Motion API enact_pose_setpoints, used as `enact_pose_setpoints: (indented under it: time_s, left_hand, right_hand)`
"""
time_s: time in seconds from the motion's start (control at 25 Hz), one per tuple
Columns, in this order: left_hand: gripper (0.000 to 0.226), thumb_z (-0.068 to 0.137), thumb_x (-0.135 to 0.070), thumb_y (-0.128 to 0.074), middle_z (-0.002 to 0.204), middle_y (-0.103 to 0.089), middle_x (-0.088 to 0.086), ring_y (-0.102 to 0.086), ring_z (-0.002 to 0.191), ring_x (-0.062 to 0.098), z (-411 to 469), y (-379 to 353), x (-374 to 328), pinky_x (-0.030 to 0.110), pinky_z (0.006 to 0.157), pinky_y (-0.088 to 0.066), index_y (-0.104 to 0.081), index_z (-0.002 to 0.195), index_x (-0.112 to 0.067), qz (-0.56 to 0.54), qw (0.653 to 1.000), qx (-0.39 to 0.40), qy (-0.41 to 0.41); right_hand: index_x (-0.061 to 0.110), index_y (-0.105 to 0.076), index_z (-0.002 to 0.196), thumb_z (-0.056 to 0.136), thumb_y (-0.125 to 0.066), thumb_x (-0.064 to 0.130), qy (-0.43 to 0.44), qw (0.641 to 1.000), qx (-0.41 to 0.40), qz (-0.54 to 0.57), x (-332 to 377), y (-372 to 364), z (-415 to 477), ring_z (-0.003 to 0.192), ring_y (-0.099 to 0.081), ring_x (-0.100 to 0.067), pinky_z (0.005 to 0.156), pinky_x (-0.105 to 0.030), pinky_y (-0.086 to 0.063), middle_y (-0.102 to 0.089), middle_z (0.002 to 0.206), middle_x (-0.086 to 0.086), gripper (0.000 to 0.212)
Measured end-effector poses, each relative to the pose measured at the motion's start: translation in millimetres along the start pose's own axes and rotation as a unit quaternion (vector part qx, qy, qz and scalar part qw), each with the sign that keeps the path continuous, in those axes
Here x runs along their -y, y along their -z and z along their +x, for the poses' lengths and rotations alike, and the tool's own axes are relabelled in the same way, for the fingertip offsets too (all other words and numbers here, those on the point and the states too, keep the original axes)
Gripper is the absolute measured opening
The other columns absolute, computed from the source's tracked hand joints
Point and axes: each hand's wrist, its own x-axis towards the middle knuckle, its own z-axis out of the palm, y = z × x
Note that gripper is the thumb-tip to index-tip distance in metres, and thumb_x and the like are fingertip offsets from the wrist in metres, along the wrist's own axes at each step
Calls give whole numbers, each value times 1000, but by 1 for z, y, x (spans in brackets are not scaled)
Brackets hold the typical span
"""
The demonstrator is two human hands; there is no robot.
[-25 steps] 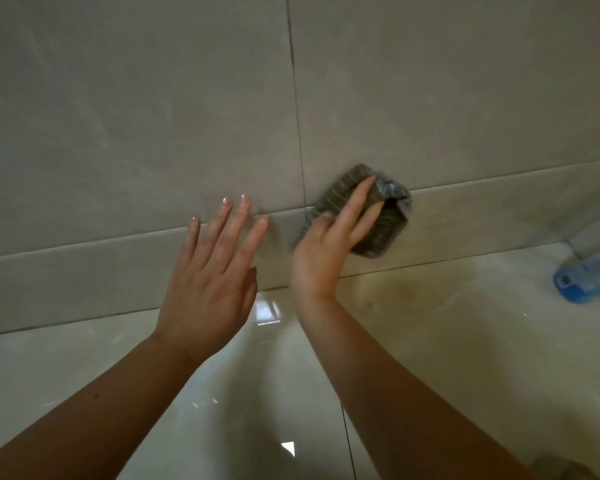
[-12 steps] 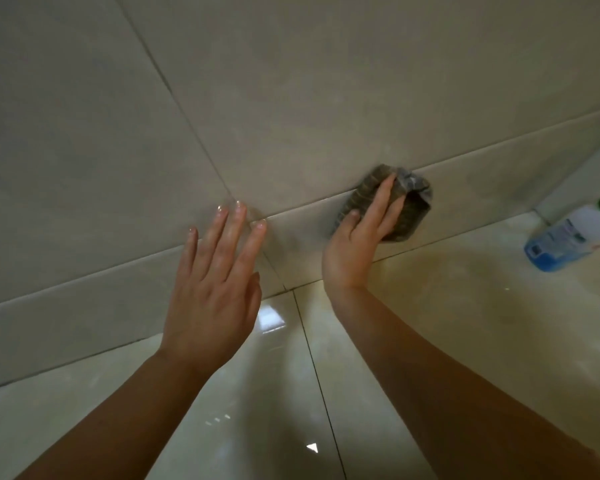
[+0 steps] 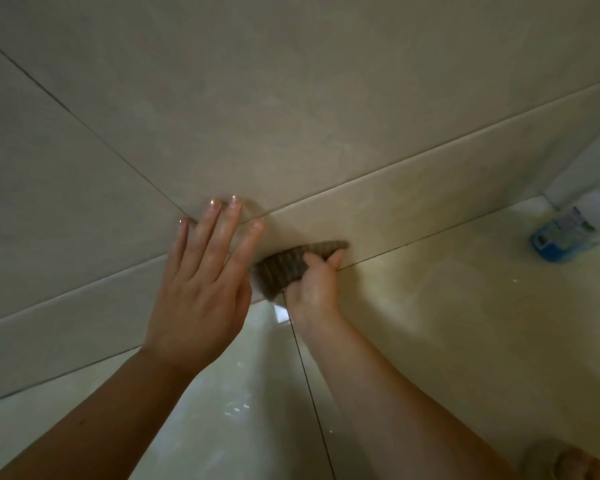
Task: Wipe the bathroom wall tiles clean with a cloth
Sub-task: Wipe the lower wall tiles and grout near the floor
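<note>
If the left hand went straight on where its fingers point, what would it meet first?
The large beige wall tile; the straight fingertips of the left hand look to be touching it, though depth is unclear.

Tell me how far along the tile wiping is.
Done: unclear; the large wall tiles show no dirt or wet streaks. In hand: the right hand grips the cloth against the low skirting tile by the floor, while the left hand rests flat on the tiles. Left: cannot tell from this view.
</note>
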Motion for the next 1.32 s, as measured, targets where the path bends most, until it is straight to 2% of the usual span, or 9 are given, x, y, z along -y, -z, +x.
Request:
enact_pose_setpoints:
  time_s: [0.16, 0.36, 0.48, 0.6, 0.76, 0.92, 1.04, 1.24, 1.32]
  left_hand:
    - [66, 89, -6, -54, 161, -22, 19, -17, 151, 35, 5, 3, -2, 59, 120, -18, -32, 151, -9, -7, 1000, 5, 11]
    - [66, 90, -8, -51, 162, -22, 18, -14, 152, 32, 0, 7, -4, 56, 121, -16, -29, 152, -11, -19, 999, 3, 31]
    - [66, 90, -8, -51, 162, -21, 18, -14, 152, 32, 2, 5, -4, 57, 121, -17, -30, 152, -11, -19, 999, 1, 30]
    - [66, 88, -6, -52, 162, -22, 17, -15, 152, 33, 3, 3, -8, 56, 121, -16, -32, 151, -10, -22, 999, 1, 30]
    - [66, 88, -7, -52, 162, -21, 16, -15, 152, 33, 0, 2, -9, 56, 121, -16, -33, 151, -10, -27, 999, 4, 36]
    - [69, 88, -9, -53, 163, -19, 16, -12, 153, 32, -1, -6, -7, 55, 122, -14, -29, 153, -12, -30, 999, 19, 28]
    - [69, 88, -9, -53, 163, -19, 16, -13, 152, 33, 1, -7, -11, 55, 122, -14, -30, 153, -11, -33, 999, 14, 30]
    - [68, 90, -11, -52, 163, -19, 15, -13, 153, 31, 3, -9, -17, 55, 122, -16, -28, 154, -13, -41, 999, 18, 31]
    - [69, 91, -12, -51, 164, -17, 13, -11, 153, 30, 3, -11, -22, 54, 122, -15, -25, 155, -15, -45, 998, 30, 28]
  right_hand:
    - [52, -6, 149, 95, -36, -1, 124, 989, -50, -62, 33, 13, 16, 136, -33, -23, 110, -49, -32, -16, 157, 8, 81]
    - [40, -4, 153, 100, -39, 11, 61, 988, -54, -128, 25, 17, 11, 139, -33, -35, 112, -59, -29, -20, 158, -6, 69]
    - [51, -3, 150, 96, -41, 3, 196, 974, 0, -117, 30, -11, -23, 142, -22, -21, 110, -41, -26, -6, 160, 10, 81]
    - [36, -8, 154, 94, -41, -2, 312, 926, -77, -196, 44, -16, -17, 146, -8, -15, 117, -31, -13, 1, 161, 7, 79]
    - [40, -7, 154, 96, -39, 2, 237, 937, -134, -220, 57, 20, 14, 143, -24, -32, 115, -51, -27, -8, 162, 3, 76]
    - [38, -12, 153, 98, -41, 6, 374, 897, -49, -231, 53, -11, -20, 148, -7, -22, 116, -32, -17, 3, 162, 5, 70]
    - [29, -17, 154, 101, -39, 6, 446, 850, -128, -248, 75, -20, -12, 147, -9, -19, 101, -11, -4, -2, 163, -3, 61]
    - [34, -10, 154, 101, -35, 14, 322, 904, -164, -228, 90, 34, 44, 147, -17, -30, 120, -50, -18, -8, 163, -2, 62]
    - [31, -11, 155, 102, -35, 19, 303, 909, -138, -251, 79, 42, 35, 147, -15, -22, 122, -45, -14, -8, 163, -1, 59]
